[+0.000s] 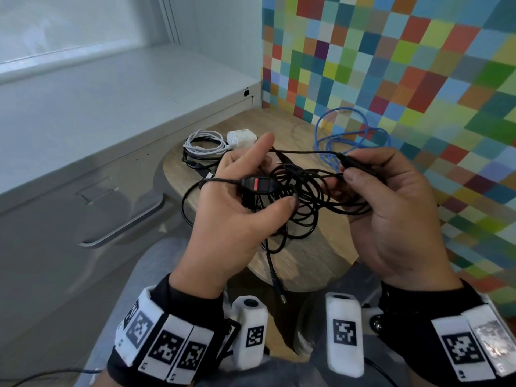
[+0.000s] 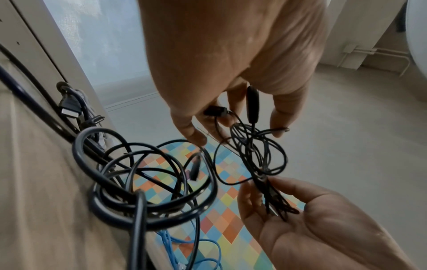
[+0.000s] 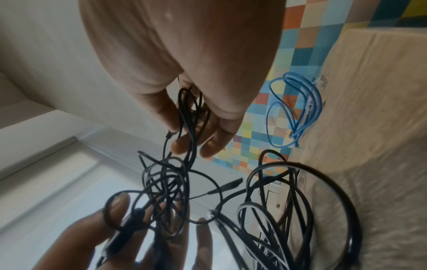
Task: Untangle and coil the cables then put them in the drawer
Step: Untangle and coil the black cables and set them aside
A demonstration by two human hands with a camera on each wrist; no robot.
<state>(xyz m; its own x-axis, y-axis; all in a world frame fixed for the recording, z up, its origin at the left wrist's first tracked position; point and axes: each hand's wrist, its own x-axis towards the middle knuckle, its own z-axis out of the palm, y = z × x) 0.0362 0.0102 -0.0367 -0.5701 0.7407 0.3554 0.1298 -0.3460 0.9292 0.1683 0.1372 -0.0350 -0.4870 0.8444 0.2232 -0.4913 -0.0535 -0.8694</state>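
- Cables, a thin black tangle of loops with an inline red-marked switch (image 1: pixel 296 199), hang between both hands just above the round light-wood table (image 1: pixel 307 255), which serves as landmark; one plug end dangles past the table's near edge.
- Grey metal cabinet drawer with a bar handle (image 1: pixel 122 219) sits left of the table, apparently closed, so stowing has not begun.
- Left hand (image 1: pixel 240 208) is above the table's near left edge, thumb pressing the loops near the switch, index finger raised straight; the grasp looks loose.
- Right hand (image 1: pixel 391 213) is above the table's near right side, pinching a black connector end between thumb and fingers.
- Blue network cable in loose loops (image 1: pixel 351 138) lies at the table's far right, against the chequered wall.
- White cable coiled with its white charger block (image 1: pixel 217 142) lies at the table's far left, atop another black lead.
- Step in hand, by my judgement: untangling the black cable. Next calls for drawing the pinched end out through the loops without tightening any knot, then winding even coils.
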